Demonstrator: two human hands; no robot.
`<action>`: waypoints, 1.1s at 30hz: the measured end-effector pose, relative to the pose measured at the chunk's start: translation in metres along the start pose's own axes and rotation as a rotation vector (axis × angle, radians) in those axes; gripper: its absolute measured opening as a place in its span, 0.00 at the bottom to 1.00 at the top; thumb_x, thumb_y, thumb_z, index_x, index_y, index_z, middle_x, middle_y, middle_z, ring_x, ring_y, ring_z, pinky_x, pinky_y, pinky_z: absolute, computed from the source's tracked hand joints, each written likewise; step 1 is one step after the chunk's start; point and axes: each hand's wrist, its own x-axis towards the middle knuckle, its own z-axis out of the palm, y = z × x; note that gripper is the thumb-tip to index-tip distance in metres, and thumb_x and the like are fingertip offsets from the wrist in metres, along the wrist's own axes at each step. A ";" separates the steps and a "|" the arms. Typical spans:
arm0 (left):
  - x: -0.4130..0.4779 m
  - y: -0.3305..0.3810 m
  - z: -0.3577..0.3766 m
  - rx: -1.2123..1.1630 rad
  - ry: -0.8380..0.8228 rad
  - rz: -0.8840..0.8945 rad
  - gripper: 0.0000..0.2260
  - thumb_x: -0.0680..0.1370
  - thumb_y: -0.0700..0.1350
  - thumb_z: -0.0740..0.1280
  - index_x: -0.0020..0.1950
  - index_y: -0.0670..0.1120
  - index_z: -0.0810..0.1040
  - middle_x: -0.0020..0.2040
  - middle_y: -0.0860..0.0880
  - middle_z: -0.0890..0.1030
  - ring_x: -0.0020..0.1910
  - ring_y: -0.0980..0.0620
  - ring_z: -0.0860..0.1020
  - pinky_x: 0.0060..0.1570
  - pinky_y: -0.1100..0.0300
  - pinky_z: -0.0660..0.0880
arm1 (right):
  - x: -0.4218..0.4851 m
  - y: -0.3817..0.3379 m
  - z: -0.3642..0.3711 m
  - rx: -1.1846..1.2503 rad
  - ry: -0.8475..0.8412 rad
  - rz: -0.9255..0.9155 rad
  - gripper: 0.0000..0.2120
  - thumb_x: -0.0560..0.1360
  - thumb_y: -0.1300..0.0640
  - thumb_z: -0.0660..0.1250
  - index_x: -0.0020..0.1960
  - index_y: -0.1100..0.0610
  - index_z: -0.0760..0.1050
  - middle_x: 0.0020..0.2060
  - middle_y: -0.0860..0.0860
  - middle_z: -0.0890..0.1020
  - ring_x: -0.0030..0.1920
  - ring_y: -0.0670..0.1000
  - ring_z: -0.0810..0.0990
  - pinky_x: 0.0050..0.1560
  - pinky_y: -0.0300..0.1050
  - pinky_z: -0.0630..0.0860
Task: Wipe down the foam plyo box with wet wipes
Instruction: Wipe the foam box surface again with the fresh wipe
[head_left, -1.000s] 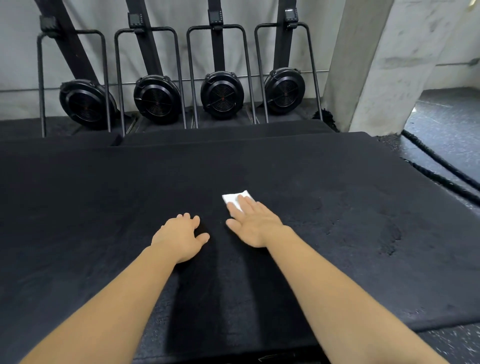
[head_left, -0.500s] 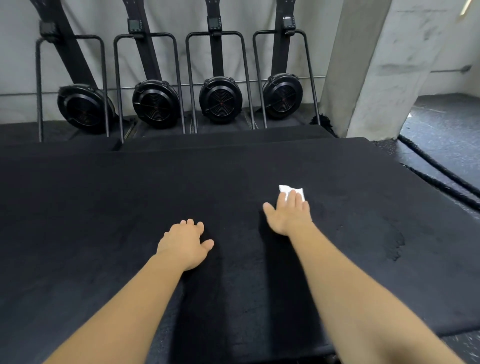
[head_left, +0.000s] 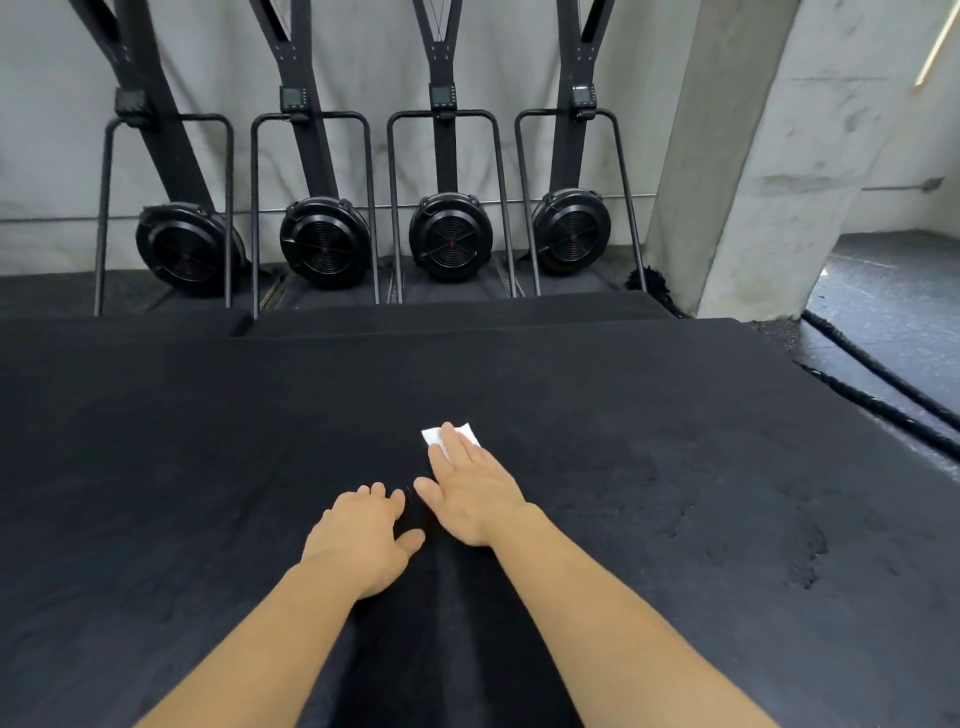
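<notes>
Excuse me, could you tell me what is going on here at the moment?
A person is cleaning the top of a black foam plyo box. The right hand presses a white wet wipe flat against the top with straight fingers. The left hand rests on the box beside it and holds nothing. Four fan machines stand along the wall behind.

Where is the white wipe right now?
Head view: the wipe lies near the middle of the foam plyo box, under the fingertips of the right hand.

Black box (head_left: 208, 467), white wipe (head_left: 464, 433), black fans (head_left: 450, 236) with ringed grilles, grey mottled pillar (head_left: 769, 156), black rope (head_left: 883, 410).
</notes>
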 end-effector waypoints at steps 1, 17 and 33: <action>0.000 0.000 0.000 0.005 -0.005 -0.003 0.28 0.81 0.60 0.56 0.78 0.50 0.57 0.75 0.50 0.62 0.75 0.50 0.60 0.71 0.54 0.64 | -0.002 0.009 -0.003 0.012 0.018 -0.029 0.27 0.84 0.45 0.46 0.78 0.57 0.55 0.79 0.54 0.48 0.78 0.52 0.47 0.77 0.49 0.50; 0.007 0.000 -0.005 -0.009 -0.029 0.008 0.28 0.81 0.59 0.57 0.78 0.52 0.56 0.78 0.51 0.57 0.77 0.50 0.54 0.71 0.56 0.64 | -0.022 0.136 -0.046 0.104 0.152 0.418 0.15 0.83 0.55 0.48 0.53 0.63 0.70 0.58 0.58 0.72 0.58 0.58 0.69 0.61 0.53 0.67; 0.004 0.002 -0.010 0.017 -0.041 0.006 0.27 0.80 0.60 0.58 0.77 0.51 0.60 0.75 0.50 0.63 0.74 0.49 0.61 0.68 0.55 0.68 | 0.021 0.013 -0.022 0.118 -0.049 0.015 0.22 0.83 0.46 0.46 0.70 0.57 0.65 0.68 0.51 0.65 0.68 0.54 0.64 0.68 0.53 0.63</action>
